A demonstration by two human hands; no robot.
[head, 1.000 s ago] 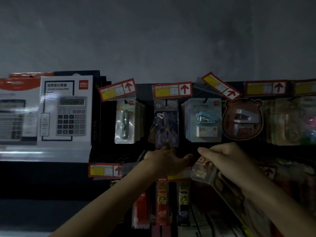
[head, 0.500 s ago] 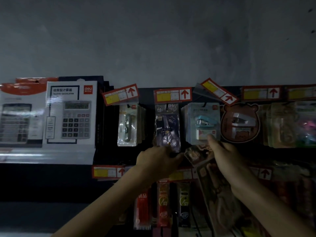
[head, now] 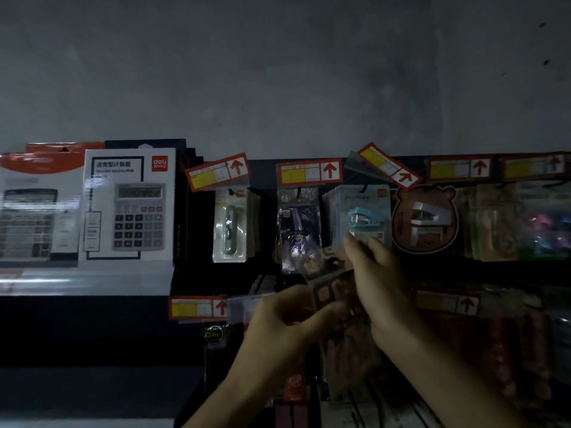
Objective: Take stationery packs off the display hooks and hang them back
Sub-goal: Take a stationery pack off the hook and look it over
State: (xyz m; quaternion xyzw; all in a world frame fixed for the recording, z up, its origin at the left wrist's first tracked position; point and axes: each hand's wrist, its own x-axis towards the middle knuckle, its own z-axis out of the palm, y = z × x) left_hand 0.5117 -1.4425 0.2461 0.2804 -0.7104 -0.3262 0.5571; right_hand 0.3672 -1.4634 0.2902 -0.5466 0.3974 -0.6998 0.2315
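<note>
A long clear stationery pack (head: pixel 336 291) with brown printed figures is held in front of the display rack. My right hand (head: pixel 377 276) pinches its top end, just under the blue stapler pack (head: pixel 361 217). My left hand (head: pixel 287 325) grips the pack lower down from the left. The pack's lower part hangs down between my forearms. On the top row of hooks hang a green clip pack (head: pixel 230 225), a purple pack (head: pixel 298 233) and a bear-shaped stapler card (head: pixel 425 217). Blur hides the hole in the held pack.
Red and yellow price tags (head: pixel 309 173) with arrows stick out above each hook. Boxed calculators (head: pixel 128 205) stand on a shelf at the left. More packs (head: pixel 509 220) hang at the right, and pen packs (head: pixel 295 387) hang on the lower row.
My left hand has dropped lower and moved right onto the pack. My right hand has shifted left and slightly down with the pack's top. The view has moved closer to the rack.
</note>
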